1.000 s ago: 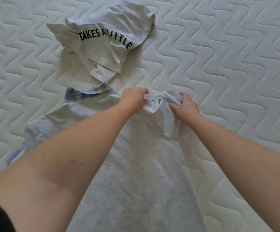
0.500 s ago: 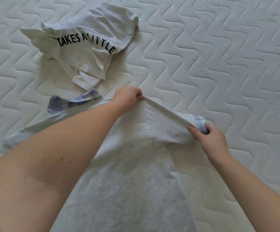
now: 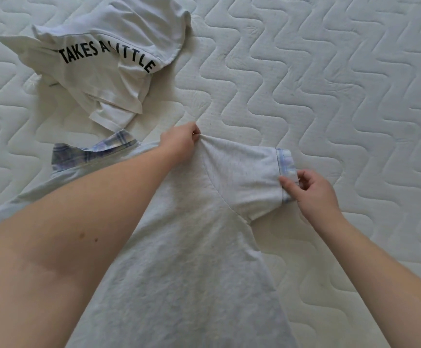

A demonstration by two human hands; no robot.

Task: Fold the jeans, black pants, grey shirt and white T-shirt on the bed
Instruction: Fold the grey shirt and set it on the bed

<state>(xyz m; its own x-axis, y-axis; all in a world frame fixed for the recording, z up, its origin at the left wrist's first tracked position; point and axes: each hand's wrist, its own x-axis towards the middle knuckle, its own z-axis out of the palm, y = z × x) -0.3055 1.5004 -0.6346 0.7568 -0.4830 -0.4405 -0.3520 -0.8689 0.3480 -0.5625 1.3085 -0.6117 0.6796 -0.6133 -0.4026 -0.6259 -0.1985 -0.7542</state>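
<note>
Spreading the grey shirt [image 3: 192, 247] flat on the bed [image 3: 342, 96], I see both hands at work on its right sleeve [image 3: 249, 179]. The left hand [image 3: 179, 144] pinches the shoulder seam, fingers curled tight on the cloth, likely anchoring it. The right hand [image 3: 310, 192] pinches the sleeve's blue plaid cuff [image 3: 285, 169], fingers narrowly closed on the hem, apparently drawing the sleeve out straight so it lies smooth before folding. A plaid collar [image 3: 91, 151] shows beyond my left forearm. The white T-shirt [image 3: 109, 61], printed with black lettering, lies crumpled beyond the left hand, just past the collar and unfolded. I see no jeans or black pants. The bed is a bare white mattress quilted in wavy lines; nothing of the room shows around it.
</note>
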